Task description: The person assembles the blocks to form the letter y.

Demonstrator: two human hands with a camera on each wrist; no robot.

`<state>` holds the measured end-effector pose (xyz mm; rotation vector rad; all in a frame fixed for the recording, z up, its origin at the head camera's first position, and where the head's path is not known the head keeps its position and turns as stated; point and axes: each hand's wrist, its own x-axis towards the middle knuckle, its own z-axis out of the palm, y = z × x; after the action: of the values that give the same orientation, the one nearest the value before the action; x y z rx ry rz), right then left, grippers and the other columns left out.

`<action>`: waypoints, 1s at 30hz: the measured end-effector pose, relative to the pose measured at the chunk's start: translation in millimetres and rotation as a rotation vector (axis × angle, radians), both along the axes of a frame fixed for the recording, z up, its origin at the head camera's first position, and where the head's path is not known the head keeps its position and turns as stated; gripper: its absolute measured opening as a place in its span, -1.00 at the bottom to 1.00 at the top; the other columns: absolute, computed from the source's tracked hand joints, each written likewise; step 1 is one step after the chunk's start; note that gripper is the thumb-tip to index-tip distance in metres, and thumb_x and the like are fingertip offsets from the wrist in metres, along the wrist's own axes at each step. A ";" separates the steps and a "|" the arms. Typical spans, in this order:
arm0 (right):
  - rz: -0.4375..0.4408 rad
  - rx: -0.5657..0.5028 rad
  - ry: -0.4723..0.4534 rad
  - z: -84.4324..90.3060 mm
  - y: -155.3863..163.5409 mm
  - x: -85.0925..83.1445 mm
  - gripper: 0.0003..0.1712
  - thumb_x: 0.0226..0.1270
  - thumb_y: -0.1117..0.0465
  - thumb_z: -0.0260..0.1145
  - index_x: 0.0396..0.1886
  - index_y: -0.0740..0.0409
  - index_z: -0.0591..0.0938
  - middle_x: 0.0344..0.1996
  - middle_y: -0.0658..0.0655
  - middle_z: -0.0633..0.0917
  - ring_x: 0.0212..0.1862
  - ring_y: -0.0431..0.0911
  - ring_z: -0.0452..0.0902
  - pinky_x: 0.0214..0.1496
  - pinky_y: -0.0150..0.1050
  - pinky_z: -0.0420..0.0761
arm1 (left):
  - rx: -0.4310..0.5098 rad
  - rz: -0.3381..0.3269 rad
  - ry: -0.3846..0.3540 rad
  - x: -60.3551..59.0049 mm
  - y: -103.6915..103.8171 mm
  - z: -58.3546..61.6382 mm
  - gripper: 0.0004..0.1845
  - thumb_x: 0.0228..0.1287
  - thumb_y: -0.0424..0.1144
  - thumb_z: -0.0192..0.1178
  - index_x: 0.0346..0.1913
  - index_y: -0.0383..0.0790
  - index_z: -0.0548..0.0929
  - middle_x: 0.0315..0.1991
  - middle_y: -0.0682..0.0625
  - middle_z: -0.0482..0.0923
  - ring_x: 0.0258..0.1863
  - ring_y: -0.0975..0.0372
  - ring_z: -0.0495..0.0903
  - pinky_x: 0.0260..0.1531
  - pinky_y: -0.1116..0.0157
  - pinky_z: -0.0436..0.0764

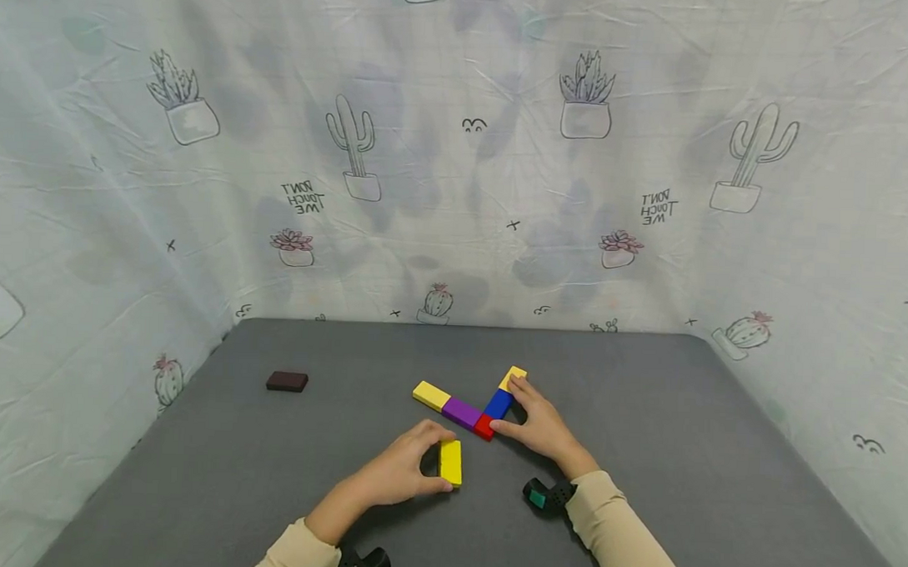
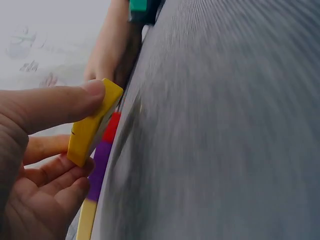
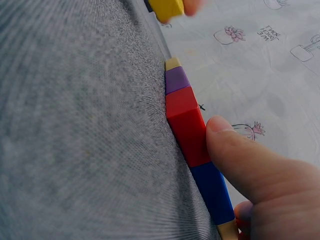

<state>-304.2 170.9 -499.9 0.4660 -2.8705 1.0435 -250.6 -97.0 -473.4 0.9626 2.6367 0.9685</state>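
- Left hand (image 1: 398,473) pinches the yellow block (image 1: 451,462) by its ends, on the grey mat (image 1: 643,457) just before the red block (image 1: 484,426).
- Rigid, light, probably smooth wood — end grip suits.
- Right hand (image 1: 542,424) rests straight-fingered against the blue block (image 1: 499,403).

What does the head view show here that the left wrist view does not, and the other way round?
Only the head view shows the dark brown block lying apart at the left of the grey table, the blue block, and the right hand resting against the row of blocks. Only the left wrist view shows, close up, the left hand with its thumb and fingers pinching the loose yellow block. Both show that block, the red block and the purple block.
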 end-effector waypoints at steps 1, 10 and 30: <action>-0.002 0.003 0.003 -0.6 -0.5 0.2 -0.01 0.12 -0.19 0.37 0.42 0.24 0.24 0.46 0.20 0.18 0.47 0.18 0.01 0.38 0.21 0.19 | -0.005 -0.011 0.001 -0.7 4.1 -1.0 -0.32 0.11 0.03 0.36 0.26 -0.19 0.44 0.09 0.04 0.40 0.06 0.21 0.44 0.12 0.10 0.48; 0.003 -0.002 0.000 -4.1 -2.9 1.6 -0.01 0.12 -0.19 0.37 0.42 0.24 0.25 0.46 0.21 0.17 0.47 0.19 0.01 0.37 0.23 0.18 | -0.039 -0.061 -0.031 -7.6 24.8 -10.8 -0.31 0.12 0.07 0.33 0.27 -0.14 0.42 0.16 0.03 0.37 0.14 0.21 0.41 0.19 0.10 0.45; 0.013 0.010 -0.002 0.6 0.5 -2.0 -0.02 0.14 -0.18 0.36 0.42 0.25 0.24 0.46 0.22 0.16 0.48 0.19 -0.01 0.38 0.22 0.17 | 0.125 -0.022 -0.077 -14.6 25.9 -22.5 -0.35 0.22 -0.10 0.29 0.33 -0.17 0.31 0.27 -0.05 0.31 0.25 0.13 0.38 0.27 0.11 0.39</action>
<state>-306.2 171.4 -499.3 0.4855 -2.8792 1.0322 -265.3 -71.1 -495.8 0.9575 2.5229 1.1525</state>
